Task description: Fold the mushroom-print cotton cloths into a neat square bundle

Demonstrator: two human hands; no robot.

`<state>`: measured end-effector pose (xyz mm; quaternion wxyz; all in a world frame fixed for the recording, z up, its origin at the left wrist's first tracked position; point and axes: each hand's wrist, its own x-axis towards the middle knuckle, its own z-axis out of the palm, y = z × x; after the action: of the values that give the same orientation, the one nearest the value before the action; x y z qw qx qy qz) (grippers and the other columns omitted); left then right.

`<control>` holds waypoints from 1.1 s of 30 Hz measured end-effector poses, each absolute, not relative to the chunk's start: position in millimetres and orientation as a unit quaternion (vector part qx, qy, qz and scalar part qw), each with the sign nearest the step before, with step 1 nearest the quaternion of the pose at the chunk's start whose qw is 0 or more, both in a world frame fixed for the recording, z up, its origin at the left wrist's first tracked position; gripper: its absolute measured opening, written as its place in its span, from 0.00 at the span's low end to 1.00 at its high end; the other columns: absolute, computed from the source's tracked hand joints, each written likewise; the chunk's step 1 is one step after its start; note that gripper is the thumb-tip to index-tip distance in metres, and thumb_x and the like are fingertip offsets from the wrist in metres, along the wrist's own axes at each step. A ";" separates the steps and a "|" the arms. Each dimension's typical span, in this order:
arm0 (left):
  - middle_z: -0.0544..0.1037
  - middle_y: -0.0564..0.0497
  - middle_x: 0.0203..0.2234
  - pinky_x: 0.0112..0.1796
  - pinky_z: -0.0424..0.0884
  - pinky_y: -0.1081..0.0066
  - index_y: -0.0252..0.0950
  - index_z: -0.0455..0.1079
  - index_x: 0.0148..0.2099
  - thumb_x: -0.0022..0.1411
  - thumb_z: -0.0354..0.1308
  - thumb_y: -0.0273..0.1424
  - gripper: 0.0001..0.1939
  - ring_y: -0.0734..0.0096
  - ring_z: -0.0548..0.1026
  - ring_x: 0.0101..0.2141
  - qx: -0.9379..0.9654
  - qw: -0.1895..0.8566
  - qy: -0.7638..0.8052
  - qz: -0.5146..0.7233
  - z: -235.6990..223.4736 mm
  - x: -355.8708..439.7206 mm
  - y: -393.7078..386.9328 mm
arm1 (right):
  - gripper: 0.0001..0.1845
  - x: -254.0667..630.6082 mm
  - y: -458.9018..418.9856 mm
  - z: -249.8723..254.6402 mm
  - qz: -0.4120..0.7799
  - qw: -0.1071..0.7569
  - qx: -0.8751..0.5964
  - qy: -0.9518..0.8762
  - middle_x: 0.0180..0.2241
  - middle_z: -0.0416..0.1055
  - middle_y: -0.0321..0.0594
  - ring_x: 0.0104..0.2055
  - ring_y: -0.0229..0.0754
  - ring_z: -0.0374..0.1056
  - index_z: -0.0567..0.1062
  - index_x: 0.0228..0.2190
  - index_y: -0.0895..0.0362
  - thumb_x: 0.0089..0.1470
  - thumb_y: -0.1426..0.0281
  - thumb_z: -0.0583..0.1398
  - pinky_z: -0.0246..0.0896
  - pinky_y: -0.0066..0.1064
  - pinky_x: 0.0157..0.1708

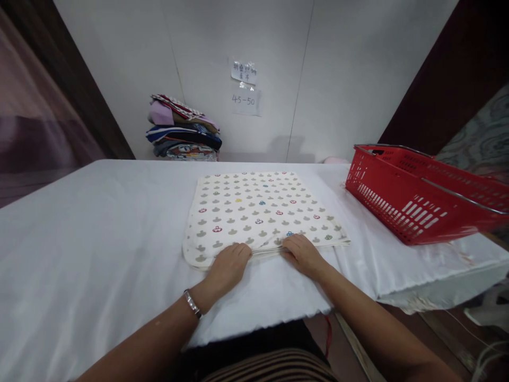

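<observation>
A cream cloth (254, 209) printed with small grey and coloured shapes lies folded flat on the white-covered table (87, 233). Both my hands rest on its near edge. My left hand (229, 265), with a bracelet on the wrist, has its fingers curled over the edge left of centre. My right hand (302, 253) grips the same edge just to the right, fingers bent down onto the layers. The two hands sit about a hand's width apart.
A red plastic basket (413, 196) with metal handles stands on the table at the right. A stack of folded clothes (183, 130) sits against the back wall at the left. Paper notes (244, 87) hang on the wall. The table's near edge is close to my body.
</observation>
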<state>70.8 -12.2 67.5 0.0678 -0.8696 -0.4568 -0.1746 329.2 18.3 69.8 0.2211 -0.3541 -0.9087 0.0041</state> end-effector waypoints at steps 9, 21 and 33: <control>0.69 0.52 0.24 0.27 0.60 0.68 0.37 0.60 0.32 0.65 0.40 0.26 0.11 0.70 0.66 0.26 -0.836 0.002 -0.510 -0.202 77.4 73.8 -10.5 | 0.07 326.3 20.0 67.9 -0.012 0.213 -0.366 -0.906 0.35 0.69 0.43 0.38 0.44 0.62 0.68 0.36 0.57 0.60 0.71 0.51 0.56 0.36 0.37; 0.70 0.51 0.27 0.31 0.61 0.67 0.35 0.63 0.33 0.64 0.42 0.22 0.11 0.68 0.66 0.29 -0.869 0.091 -0.463 -0.145 70.7 72.3 -13.1 | 0.13 329.9 21.2 60.5 -0.073 0.231 -0.351 -0.905 0.34 0.70 0.45 0.36 0.44 0.62 0.69 0.42 0.60 0.58 0.78 0.49 0.57 0.35 0.37; 0.72 0.51 0.32 0.34 0.63 0.66 0.36 0.67 0.38 0.64 0.47 0.25 0.08 0.66 0.67 0.33 -0.884 0.104 -0.438 -0.124 75.8 73.5 -15.2 | 0.14 333.8 20.2 62.6 -0.074 0.211 -0.336 -0.915 0.37 0.71 0.46 0.38 0.44 0.61 0.71 0.41 0.60 0.58 0.78 0.49 0.57 0.36 0.38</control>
<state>73.5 -15.2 75.8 0.1041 -0.8841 -0.4385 -0.1239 333.8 20.2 62.6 0.2111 -0.3364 -0.9148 -0.0743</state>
